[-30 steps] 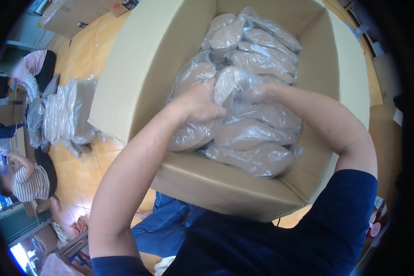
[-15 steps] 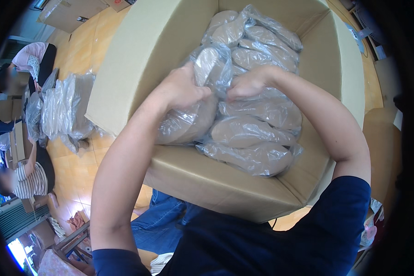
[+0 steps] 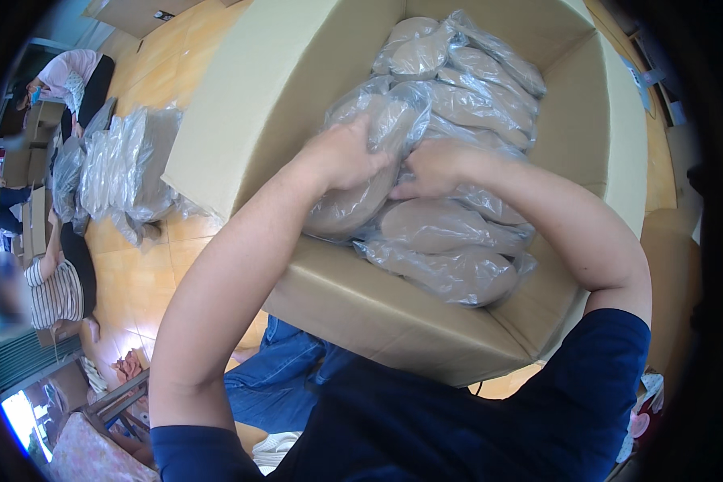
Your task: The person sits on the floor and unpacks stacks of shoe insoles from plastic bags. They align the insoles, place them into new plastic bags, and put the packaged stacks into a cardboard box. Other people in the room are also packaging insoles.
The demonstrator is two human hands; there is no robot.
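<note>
A large open cardboard box (image 3: 353,321) stands in front of me, holding several tan, sole-shaped pieces in clear plastic bags (image 3: 442,269). They lie packed in a row, overlapping. On the box's left side, a bagged tan sole-shaped piece (image 3: 341,210) stands on edge beside the row. My left hand (image 3: 347,157) is closed over it, thumb towards the right. Close by, my right hand (image 3: 435,167) has its fingers curled against the same bag's right edge, pinching the plastic. Its fingertips are partly hidden in the folds.
On the tiled floor (image 3: 128,281) to the left sits a stack of similar bagged pieces (image 3: 128,165). Two people, one in a pink top (image 3: 68,76) and one in a striped shirt (image 3: 56,293), sit beyond it among cartons. Wide box flaps (image 3: 241,96) spread outward.
My left hand has shifted right with the bagged piece, which now sits closer against the row. My right hand has come slightly lower and nearer to me. The whole view has tilted a little.
</note>
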